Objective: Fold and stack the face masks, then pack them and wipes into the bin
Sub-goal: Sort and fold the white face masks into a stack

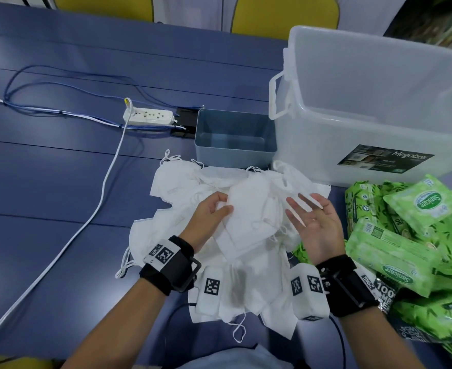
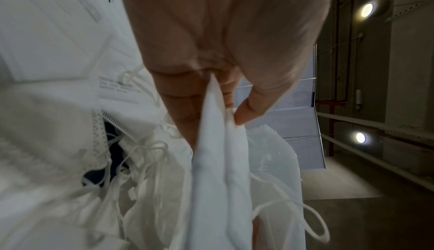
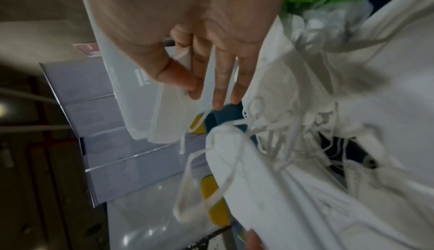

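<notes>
A loose pile of white face masks (image 1: 182, 187) lies on the blue table in front of me. My left hand (image 1: 214, 211) pinches one mask (image 1: 246, 217) by its left edge, lifted above the pile. In the left wrist view the thumb and fingers of that hand (image 2: 220, 113) squeeze the mask's folded edge (image 2: 218, 179). My right hand (image 1: 310, 217) is held with its palm facing the mask and its fingers straight and spread, holding nothing. The right wrist view shows that hand (image 3: 211, 90) beside the mask (image 3: 293, 198). Green wipes packs (image 1: 395, 251) are heaped at the right.
A small grey-blue bin (image 1: 235, 155) stands just behind the pile. A large clear plastic box (image 1: 379, 89) sits behind the wipes at the right. A white power strip (image 1: 147, 117) and its cable (image 1: 99, 203) cross the table's left side. Yellow chairs (image 1: 283, 14) stand beyond the far edge.
</notes>
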Demonstrator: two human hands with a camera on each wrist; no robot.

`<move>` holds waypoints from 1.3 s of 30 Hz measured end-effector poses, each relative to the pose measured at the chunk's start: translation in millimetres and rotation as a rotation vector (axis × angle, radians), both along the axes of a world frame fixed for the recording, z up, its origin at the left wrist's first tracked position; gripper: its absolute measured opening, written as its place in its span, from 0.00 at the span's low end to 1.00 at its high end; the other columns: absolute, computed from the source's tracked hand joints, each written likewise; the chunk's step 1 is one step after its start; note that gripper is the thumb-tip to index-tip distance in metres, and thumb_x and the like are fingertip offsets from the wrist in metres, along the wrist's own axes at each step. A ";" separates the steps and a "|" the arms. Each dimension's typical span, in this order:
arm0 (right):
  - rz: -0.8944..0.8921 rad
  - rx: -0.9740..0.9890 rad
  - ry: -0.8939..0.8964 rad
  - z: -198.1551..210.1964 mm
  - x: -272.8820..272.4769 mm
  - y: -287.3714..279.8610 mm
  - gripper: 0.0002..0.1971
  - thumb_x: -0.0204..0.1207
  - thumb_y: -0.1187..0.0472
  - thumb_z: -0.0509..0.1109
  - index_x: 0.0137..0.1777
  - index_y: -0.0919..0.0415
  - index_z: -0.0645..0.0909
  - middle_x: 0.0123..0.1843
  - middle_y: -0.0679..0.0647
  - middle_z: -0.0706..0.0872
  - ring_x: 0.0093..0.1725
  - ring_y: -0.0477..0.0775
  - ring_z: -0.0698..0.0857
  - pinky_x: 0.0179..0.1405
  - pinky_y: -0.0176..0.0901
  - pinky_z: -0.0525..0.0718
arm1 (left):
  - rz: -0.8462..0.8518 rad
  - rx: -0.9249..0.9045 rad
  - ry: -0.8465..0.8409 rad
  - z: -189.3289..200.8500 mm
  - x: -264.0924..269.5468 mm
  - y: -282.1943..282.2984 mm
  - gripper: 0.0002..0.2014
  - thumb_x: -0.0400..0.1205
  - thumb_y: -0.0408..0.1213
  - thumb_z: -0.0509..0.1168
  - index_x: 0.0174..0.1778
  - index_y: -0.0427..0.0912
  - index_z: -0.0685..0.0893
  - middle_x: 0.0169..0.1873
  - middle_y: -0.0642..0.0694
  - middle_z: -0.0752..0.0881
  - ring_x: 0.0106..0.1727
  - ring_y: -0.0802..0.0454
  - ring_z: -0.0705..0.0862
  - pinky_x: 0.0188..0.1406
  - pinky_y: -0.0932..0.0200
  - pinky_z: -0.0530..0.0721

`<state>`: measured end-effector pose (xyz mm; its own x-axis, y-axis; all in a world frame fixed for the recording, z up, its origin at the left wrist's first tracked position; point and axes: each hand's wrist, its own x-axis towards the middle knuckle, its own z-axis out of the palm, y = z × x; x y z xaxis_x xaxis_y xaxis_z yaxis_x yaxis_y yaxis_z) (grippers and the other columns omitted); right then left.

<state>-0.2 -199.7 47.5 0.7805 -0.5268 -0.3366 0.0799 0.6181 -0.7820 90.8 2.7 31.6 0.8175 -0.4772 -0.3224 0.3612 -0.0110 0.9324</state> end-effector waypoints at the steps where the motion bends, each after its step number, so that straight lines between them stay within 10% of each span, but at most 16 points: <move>1: 0.017 -0.008 -0.014 0.4 -1.0 3.0 0.09 0.74 0.71 0.68 0.52 0.59 0.76 0.49 0.60 0.85 0.53 0.62 0.89 0.50 0.50 0.89 | -0.004 0.015 0.017 -0.4 0.1 -0.3 0.09 0.83 0.27 0.61 0.44 0.47 0.77 0.41 0.48 0.84 0.38 0.53 0.82 0.36 0.61 0.78; 3: 0.064 -0.089 0.042 -5.5 -1.8 9.4 0.25 0.57 0.64 0.84 0.52 0.59 0.76 0.52 0.59 0.86 0.47 0.57 0.90 0.44 0.46 0.89 | -0.029 0.055 0.017 -1.4 -0.2 -1.3 0.10 0.82 0.29 0.60 0.49 0.51 0.76 0.43 0.46 0.83 0.44 0.50 0.80 0.41 0.57 0.77; 9: 0.083 -0.287 0.163 -9.1 1.6 29.2 0.19 0.70 0.85 0.67 0.49 0.59 0.76 0.47 0.57 0.83 0.35 0.45 0.86 0.33 0.35 0.85 | -0.082 0.033 -0.089 3.8 -4.9 -5.5 0.30 0.78 0.15 0.51 0.70 0.50 0.66 0.46 0.52 0.81 0.34 0.71 0.79 0.40 0.75 0.77; 14: 0.141 -0.359 0.113 -4.9 -3.2 25.7 0.14 0.75 0.82 0.60 0.48 0.63 0.76 0.32 0.50 0.84 0.34 0.51 0.84 0.43 0.45 0.85 | -0.081 0.041 -0.126 1.1 -1.6 1.1 0.27 0.74 0.17 0.52 0.63 0.47 0.75 0.60 0.52 0.78 0.38 0.65 0.75 0.36 0.74 0.74; 18: 0.039 -0.567 0.178 -5.2 -5.5 25.2 0.08 0.69 0.65 0.76 0.39 0.52 0.81 0.33 0.62 0.72 0.35 0.58 0.73 0.41 0.51 0.76 | -0.027 0.066 -0.099 -6.0 -2.0 2.3 0.19 0.74 0.26 0.57 0.55 0.49 0.81 0.60 0.53 0.79 0.56 0.58 0.76 0.50 0.69 0.76; 22: 0.079 -0.602 0.119 2.2 -5.8 24.9 0.33 0.71 0.82 0.69 0.67 0.49 0.70 0.46 0.57 0.89 0.47 0.50 0.89 0.47 0.40 0.87 | -0.010 0.123 -0.177 -12.4 -1.4 3.0 0.19 0.78 0.20 0.60 0.57 0.48 0.80 0.62 0.53 0.80 0.63 0.60 0.76 0.67 0.62 0.73; 25: 0.104 -0.542 0.083 8.0 -3.3 23.6 0.44 0.72 0.83 0.68 0.76 0.40 0.58 0.47 0.52 0.92 0.54 0.51 0.89 0.53 0.46 0.88 | -0.043 0.131 -0.202 -15.0 -0.1 2.6 0.19 0.77 0.22 0.59 0.55 0.50 0.83 0.61 0.52 0.82 0.53 0.57 0.80 0.61 0.59 0.74; 30: 0.062 -0.461 0.099 12.9 0.0 25.3 0.43 0.71 0.81 0.70 0.74 0.39 0.62 0.57 0.60 0.88 0.58 0.56 0.88 0.51 0.52 0.88 | -0.030 0.079 -0.152 -10.5 -0.5 -0.5 0.22 0.77 0.20 0.55 0.48 0.51 0.86 0.51 0.62 0.87 0.49 0.48 0.78 0.48 0.56 0.76; 36: 0.023 -0.319 0.086 15.4 5.5 23.1 0.24 0.76 0.79 0.65 0.67 0.57 0.68 0.50 0.54 0.89 0.43 0.49 0.90 0.33 0.42 0.87 | -0.028 0.030 -0.085 -8.5 -0.1 -2.4 0.22 0.80 0.20 0.55 0.43 0.49 0.88 0.54 0.50 0.87 0.58 0.51 0.81 0.64 0.57 0.74; 39: 0.119 -0.392 0.102 14.1 5.7 20.8 0.14 0.77 0.74 0.67 0.57 0.57 0.79 0.46 0.52 0.91 0.46 0.52 0.89 0.41 0.46 0.88 | 0.007 0.008 -0.080 -7.2 0.0 -2.6 0.20 0.85 0.28 0.54 0.41 0.48 0.89 0.48 0.51 0.88 0.57 0.49 0.82 0.65 0.55 0.74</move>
